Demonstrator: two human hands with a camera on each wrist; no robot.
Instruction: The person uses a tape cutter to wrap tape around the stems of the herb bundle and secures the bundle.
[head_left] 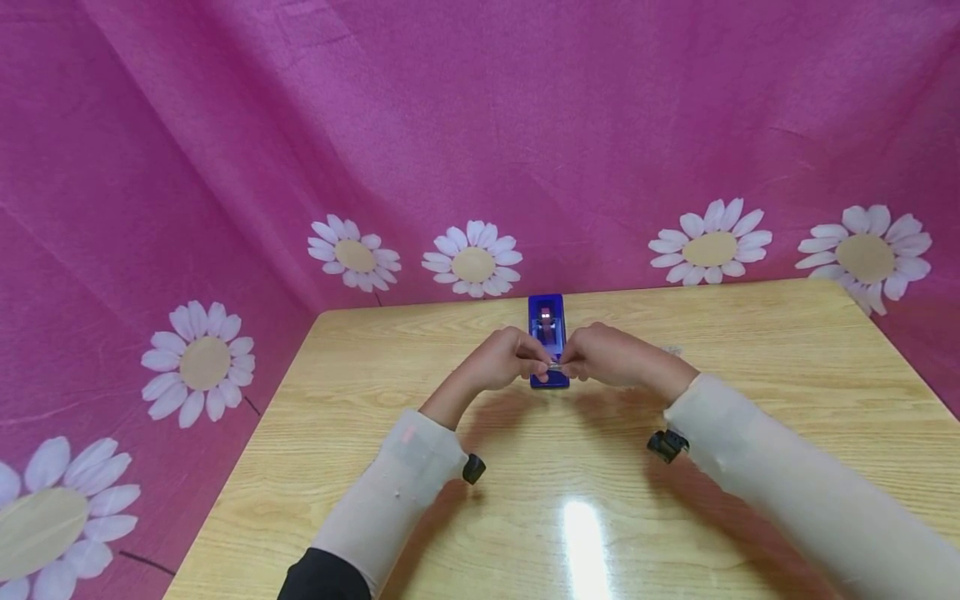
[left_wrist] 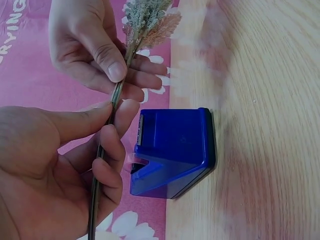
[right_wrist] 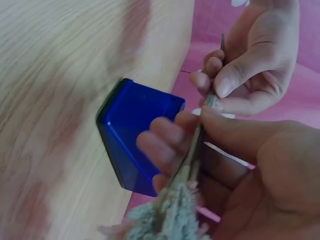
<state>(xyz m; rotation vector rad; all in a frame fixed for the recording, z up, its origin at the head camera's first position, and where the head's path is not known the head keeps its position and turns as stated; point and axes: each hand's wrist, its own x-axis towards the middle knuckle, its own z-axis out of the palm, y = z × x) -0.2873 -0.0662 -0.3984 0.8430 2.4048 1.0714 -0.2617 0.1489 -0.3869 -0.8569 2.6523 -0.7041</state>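
A light wood-grain table (head_left: pixel 540 467) carries a blue tape dispenser (left_wrist: pixel 180 137) near its far edge.

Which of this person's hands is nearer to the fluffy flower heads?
The right. The right hand pinches the stems close below the flower heads; the left hand holds the stems farther away from them, toward the bare end.
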